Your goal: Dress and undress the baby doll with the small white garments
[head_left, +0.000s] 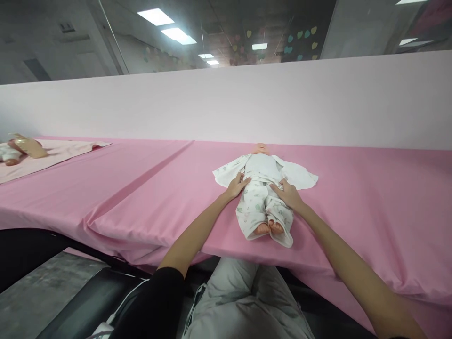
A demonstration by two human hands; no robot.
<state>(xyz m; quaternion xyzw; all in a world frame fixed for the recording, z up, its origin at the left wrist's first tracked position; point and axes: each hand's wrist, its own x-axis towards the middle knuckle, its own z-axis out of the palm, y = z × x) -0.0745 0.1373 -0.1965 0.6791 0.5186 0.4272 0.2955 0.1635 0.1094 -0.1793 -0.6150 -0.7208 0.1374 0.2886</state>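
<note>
Far left of the fingers, well apart: a second baby doll (24, 148) on a pale pink cloth (67, 155). Directly between the hands, a face-up baby doll (259, 149) in white printed baby clothes (256, 209) on a pink-sheeted tabletop (353, 197), with the left hand (235, 187) at its left and the right hand (287, 194) at its right, both sets of fingers (243, 179) lying flat, slightly spread, pinching nothing. Likely risk: uneven pressure shifting the loose side flaps or dragging the sheet; no brand or legible writing.

Between the left hand (236, 186) and right hand (287, 194), the doll's white pajamas (254, 207) bear small green prints, on pink cloth (353, 226).
</note>
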